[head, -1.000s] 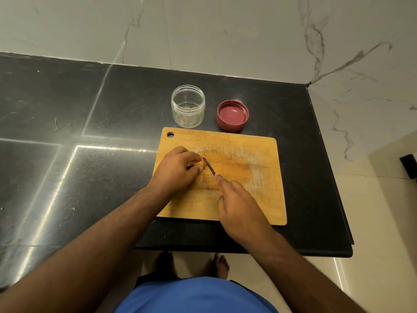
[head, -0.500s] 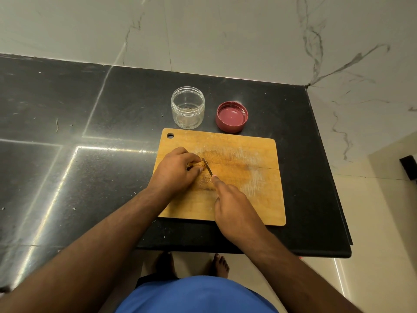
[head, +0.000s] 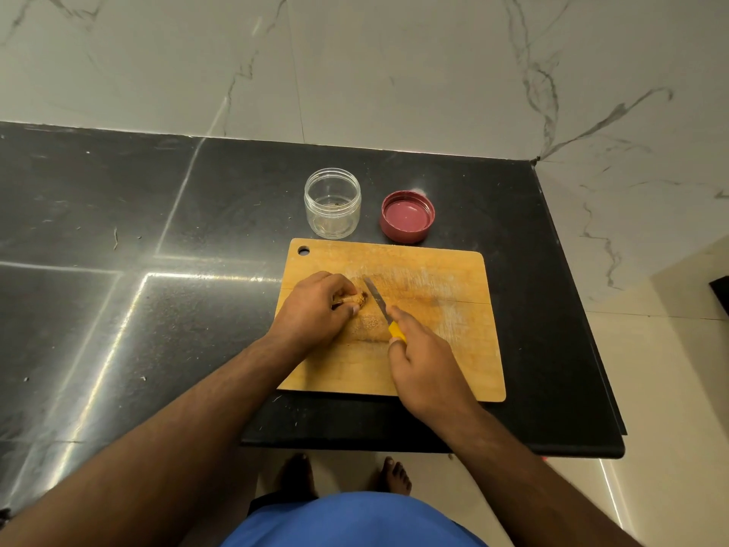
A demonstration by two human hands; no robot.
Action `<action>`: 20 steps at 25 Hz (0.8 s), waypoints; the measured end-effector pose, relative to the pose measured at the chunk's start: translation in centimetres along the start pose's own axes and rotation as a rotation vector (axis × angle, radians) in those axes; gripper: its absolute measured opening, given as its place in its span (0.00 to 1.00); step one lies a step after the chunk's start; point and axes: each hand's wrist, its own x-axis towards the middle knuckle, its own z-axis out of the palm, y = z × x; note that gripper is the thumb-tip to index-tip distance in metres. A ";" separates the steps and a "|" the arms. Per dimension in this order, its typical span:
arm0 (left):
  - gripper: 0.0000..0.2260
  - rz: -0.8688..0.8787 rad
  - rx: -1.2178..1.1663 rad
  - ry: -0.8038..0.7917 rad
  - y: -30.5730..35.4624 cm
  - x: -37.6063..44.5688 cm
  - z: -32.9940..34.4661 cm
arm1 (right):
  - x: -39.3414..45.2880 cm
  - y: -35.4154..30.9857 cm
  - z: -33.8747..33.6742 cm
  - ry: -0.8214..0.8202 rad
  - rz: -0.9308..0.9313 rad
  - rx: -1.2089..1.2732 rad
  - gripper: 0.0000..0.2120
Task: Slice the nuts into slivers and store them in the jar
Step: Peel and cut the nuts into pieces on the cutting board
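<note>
While the left hand pinches the nuts on the wooden board, the right hand grips a yellow knife just beside them.

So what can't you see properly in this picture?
- Nuts, head view: mostly covered by the left hand; count unclear.
- Knife handle: mostly hidden in the right hand.
- Jar contents: specks at the bottom, too small to identify.
- Slivers on the cutting board: too blurred to tell apart.
</note>
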 end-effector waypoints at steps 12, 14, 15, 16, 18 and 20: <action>0.12 -0.016 -0.001 0.088 0.0 -0.1 0.4 | -1.2 0.5 1.1 -0.041 -0.018 -0.033 0.25; 0.12 -0.016 0.001 0.095 0.0 -0.2 0.4 | -1.2 0.5 1.4 -0.050 -0.027 -0.072 0.25; 0.12 -0.016 -0.001 0.094 0.0 -0.2 0.4 | -1.1 0.5 1.5 -0.054 -0.031 -0.084 0.25; 0.12 -0.014 -0.002 0.091 -0.1 -0.2 0.4 | -1.1 0.5 1.6 -0.058 -0.034 -0.091 0.25; 0.13 -0.012 -0.001 0.084 -0.1 -0.2 0.4 | -0.9 0.6 1.4 -0.066 -0.036 -0.103 0.25; 0.13 -0.015 -0.004 0.080 -0.2 -0.1 0.4 | -0.8 0.7 1.1 -0.073 -0.035 -0.108 0.25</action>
